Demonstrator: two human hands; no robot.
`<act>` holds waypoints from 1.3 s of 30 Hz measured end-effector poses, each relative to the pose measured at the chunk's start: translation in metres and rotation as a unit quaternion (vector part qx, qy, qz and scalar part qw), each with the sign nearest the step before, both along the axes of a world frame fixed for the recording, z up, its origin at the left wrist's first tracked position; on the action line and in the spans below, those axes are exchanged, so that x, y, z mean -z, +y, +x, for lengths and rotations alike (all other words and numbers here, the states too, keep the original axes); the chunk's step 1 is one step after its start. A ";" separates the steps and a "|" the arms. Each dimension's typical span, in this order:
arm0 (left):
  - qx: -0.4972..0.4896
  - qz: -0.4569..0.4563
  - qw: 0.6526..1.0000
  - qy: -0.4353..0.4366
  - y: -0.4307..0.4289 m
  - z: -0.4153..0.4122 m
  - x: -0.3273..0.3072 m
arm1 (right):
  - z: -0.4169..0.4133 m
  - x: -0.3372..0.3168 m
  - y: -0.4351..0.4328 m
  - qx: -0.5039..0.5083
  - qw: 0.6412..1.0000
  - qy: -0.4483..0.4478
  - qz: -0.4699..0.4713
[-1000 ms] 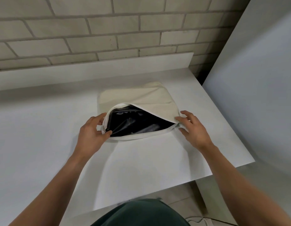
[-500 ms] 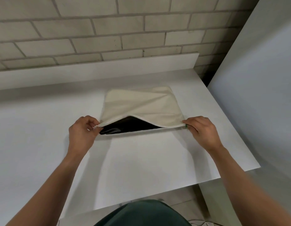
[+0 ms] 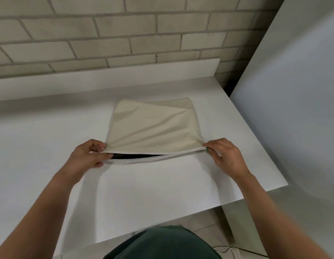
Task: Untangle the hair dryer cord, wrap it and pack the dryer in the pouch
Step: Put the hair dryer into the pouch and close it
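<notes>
We are at a white table (image 3: 143, 193) set against a brick wall (image 3: 125, 34), and on it lies the cream pouch (image 3: 155, 126), flat, with its closed end toward the wall and its mouth (image 3: 153, 158) toward us. The mouth is the long axis that matters: it runs left to right between our two hands, gaping on the left and pressed nearly together on the right. Through the gap shows a dark sliver that we take to be the dryer (image 3: 132, 156), already inside. Our left hand (image 3: 87, 157) pinches the left corner of the mouth, and our right hand (image 3: 228, 157) pinches the right corner, pulling the edge taut. Just at the right fingertips sits a small green tab (image 3: 207, 150), perhaps the zip pull; whether the fingers hold it we cannot tell. If so, closing would run leftward from the right hand.
</notes>
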State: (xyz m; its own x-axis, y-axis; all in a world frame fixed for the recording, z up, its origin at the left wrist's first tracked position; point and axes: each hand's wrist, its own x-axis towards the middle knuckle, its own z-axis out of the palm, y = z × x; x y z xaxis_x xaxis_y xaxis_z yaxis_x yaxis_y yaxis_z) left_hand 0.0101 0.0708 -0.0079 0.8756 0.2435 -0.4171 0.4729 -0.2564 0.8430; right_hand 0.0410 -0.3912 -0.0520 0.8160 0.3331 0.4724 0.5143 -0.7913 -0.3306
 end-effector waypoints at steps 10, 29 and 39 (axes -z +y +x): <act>0.199 0.160 0.942 -0.218 -0.129 -0.021 -0.066 | -0.003 -0.017 0.021 -0.007 0.999 -0.017 0.036; 0.256 0.314 0.879 -0.251 -0.251 -0.003 -0.014 | -0.021 -0.020 0.016 -0.007 0.999 0.011 0.046; 0.270 0.282 0.889 -0.240 -0.251 -0.008 -0.009 | -0.026 -0.015 0.017 -0.004 0.999 0.003 0.042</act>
State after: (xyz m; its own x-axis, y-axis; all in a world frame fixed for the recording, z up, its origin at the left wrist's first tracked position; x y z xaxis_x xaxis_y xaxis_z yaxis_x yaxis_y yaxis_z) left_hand 0.0020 -0.1807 0.0015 0.9725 -0.2138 0.0922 -0.2270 -0.7829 0.5792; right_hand 0.0154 -0.3741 -0.0366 0.8170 0.2982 0.4936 0.5174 -0.7570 -0.3991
